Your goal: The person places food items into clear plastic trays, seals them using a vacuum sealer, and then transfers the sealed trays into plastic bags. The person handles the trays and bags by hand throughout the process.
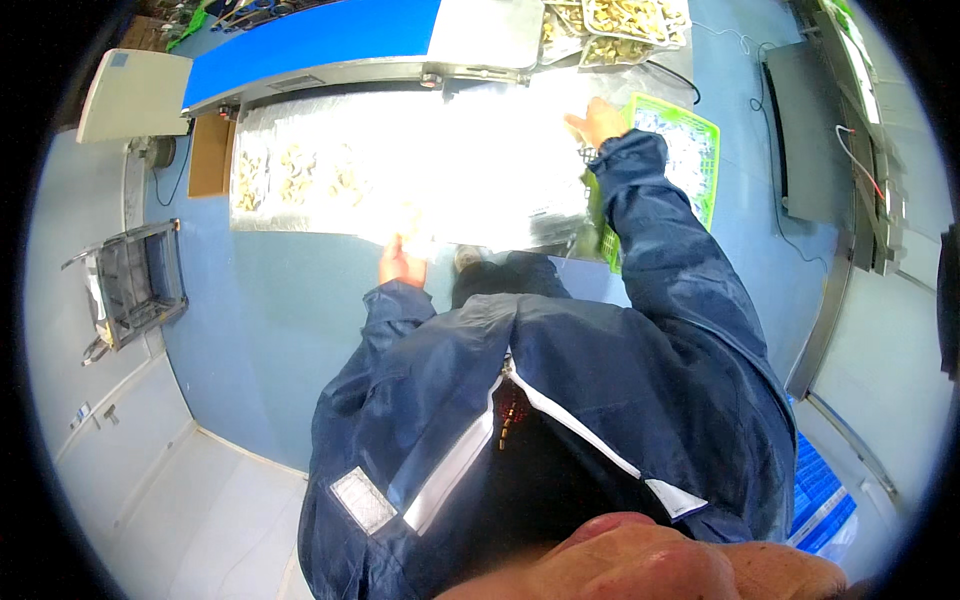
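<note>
from where i stand, a person in a dark blue jacket (550,340) is at the near side of a long, shiny table (480,180). the clear packs (295,178) of pale yellow pieces lie in a row on the table's left part; each cluster runs lengthwise from the table's near edge toward its far edge, though glare hides the packs' own edges. the left hand (402,265) is at the table's near edge, around the middle, pointing away from the body. its fingertips melt into the glare, so i cannot tell whether they are spread or pinching anything. the right hand (603,122) is over the table's right end, pointing left, fingers partly bent; i cannot tell if it grips anything.

off the table's right end is a green basket (716,165) full of shiny whitish packets (685,150), its long axis running away from the person. trays (625,20) of yellowish pieces sit beyond the table's right end, and a blue belt (310,45) runs along its far side. a cardboard box (210,155) is just beside the table's left end. on the near side, the jacket bears a white patch (363,500); any writing on it is too blurred to read.
</note>
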Available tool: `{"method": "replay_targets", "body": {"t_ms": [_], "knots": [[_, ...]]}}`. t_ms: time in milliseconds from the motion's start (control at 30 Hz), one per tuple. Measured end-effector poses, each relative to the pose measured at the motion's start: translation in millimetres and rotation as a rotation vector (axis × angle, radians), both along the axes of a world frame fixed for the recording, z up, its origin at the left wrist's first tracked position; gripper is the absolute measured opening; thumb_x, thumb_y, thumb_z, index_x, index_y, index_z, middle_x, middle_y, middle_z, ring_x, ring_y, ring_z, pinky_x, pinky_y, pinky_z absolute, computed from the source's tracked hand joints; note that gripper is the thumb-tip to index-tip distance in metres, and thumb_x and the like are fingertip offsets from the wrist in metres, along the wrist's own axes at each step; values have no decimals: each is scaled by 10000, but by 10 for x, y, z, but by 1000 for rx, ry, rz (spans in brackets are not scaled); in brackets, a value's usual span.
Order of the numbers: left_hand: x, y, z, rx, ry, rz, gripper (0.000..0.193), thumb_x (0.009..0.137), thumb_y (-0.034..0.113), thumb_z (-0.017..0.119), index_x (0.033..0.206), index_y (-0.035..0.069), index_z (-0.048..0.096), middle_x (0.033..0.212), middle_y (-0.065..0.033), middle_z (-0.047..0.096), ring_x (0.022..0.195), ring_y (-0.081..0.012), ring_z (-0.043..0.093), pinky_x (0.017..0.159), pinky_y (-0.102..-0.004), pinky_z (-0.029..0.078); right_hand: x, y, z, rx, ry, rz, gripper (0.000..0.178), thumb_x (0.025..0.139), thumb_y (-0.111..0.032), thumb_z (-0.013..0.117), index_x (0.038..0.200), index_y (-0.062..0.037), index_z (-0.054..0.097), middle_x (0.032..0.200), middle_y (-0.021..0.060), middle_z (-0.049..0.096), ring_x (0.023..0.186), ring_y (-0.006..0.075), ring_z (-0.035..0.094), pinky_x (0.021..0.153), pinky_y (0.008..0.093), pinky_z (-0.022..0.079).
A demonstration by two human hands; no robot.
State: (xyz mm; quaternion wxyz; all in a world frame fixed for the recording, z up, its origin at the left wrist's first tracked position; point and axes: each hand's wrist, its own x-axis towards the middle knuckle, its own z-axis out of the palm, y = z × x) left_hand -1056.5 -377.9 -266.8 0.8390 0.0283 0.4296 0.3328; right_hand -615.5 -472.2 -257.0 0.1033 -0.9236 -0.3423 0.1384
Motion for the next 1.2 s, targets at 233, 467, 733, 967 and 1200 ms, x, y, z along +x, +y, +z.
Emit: {"method": "replay_targets", "body": {"t_ms": [233,467,733,967,1200], "knots": [[122,108,-191,50,585,16,488,954,251,514,1332,-49,436,1317,-127,531,1220,-313,503,1034,-405,392,24,225,-373,101,30,-146,391,817,-361,686,935,8,629,922,241,675,917,409,643,801,475,503],[194,-143,132,502,1210,-143,576,928,174,563,1437,34,330,1361,-137,444,1279,-266,412,1047,-418,368,-289,26,327,498,-36,-129,134,856,-132,625,811,-6,612,724,208,635,671,389,624,662,457,507],[1703,-261,1393,701,266,-916,215,981,211,556,1100,36,591,1055,-102,641,961,-172,631,781,-295,526,-1090,-396,1371,660,772,285,269,835,-196,737,737,-40,542,626,80,563,565,126,514,528,322,417],[2021,-303,1579,723,423,-620,171,935,161,579,1076,73,540,1059,-86,614,933,-214,654,780,-334,502,-1113,-562,1544,754,570,104,269,905,-231,650,784,-30,518,644,121,551,574,221,539,542,361,425],[1743,-301,1277,810,726,-771,218,945,81,500,1158,35,514,1085,-136,591,706,-249,671,614,-353,527,-298,-412,1532,613,832,399,193,931,-187,609,1026,-23,647,854,102,673,800,172,633,748,294,498]]}}
